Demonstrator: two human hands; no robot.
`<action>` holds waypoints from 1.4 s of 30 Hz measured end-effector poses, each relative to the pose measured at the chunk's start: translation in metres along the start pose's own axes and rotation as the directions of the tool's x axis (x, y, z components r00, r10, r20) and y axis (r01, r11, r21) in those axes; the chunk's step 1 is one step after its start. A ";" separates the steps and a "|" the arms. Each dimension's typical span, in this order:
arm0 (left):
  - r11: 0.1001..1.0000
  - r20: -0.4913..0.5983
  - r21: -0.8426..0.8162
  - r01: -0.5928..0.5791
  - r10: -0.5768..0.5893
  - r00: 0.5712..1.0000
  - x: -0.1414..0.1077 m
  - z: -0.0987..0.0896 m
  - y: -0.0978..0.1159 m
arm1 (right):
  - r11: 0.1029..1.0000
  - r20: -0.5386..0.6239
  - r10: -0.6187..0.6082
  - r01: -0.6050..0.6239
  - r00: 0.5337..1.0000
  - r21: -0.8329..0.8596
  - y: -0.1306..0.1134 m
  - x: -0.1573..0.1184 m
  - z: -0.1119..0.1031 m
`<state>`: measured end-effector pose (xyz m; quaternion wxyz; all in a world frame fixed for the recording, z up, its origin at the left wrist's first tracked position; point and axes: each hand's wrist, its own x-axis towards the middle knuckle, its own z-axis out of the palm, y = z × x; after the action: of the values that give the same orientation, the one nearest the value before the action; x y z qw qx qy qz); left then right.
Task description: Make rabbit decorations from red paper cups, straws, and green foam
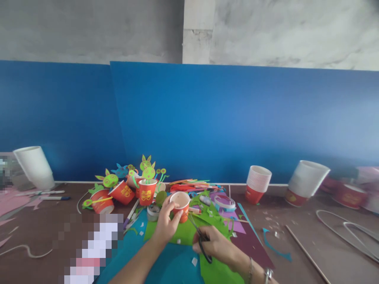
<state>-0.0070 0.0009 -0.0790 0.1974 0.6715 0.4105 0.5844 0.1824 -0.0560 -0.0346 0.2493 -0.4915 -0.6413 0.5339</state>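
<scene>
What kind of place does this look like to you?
Probably a craft workspace, perhaps a classroom or workshop; the pictures can't settle which. Showing it are red paper cups with cut-out animal faces, coloured paper sheets strewn with scraps, and scissors in the right hand.

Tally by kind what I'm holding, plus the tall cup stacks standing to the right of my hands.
Red cup in left hand: 1
Scissors in right hand: 1
Tall cup stacks: 2
Total: 4
</scene>
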 end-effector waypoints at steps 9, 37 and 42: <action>0.999 0.023 0.023 -0.027 0.026 0.999 0.000 0.001 0.002 | 0.987 -0.083 0.086 -0.097 0.993 -0.131 -0.003 -0.003 0.003; 0.994 -0.008 -0.067 0.081 -0.081 0.997 0.001 0.004 0.005 | 0.859 -0.245 -0.051 -0.082 0.968 -0.505 -0.005 -0.003 0.005; 0.994 0.006 -0.060 0.090 -0.090 0.996 0.001 0.004 0.004 | 0.854 -0.249 -0.056 -0.083 0.967 -0.514 -0.004 -0.005 0.004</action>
<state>-0.0024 0.0002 -0.0766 0.2442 0.6471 0.4222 0.5860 0.1793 -0.0621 -0.0315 0.1835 -0.6093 -0.7208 0.2748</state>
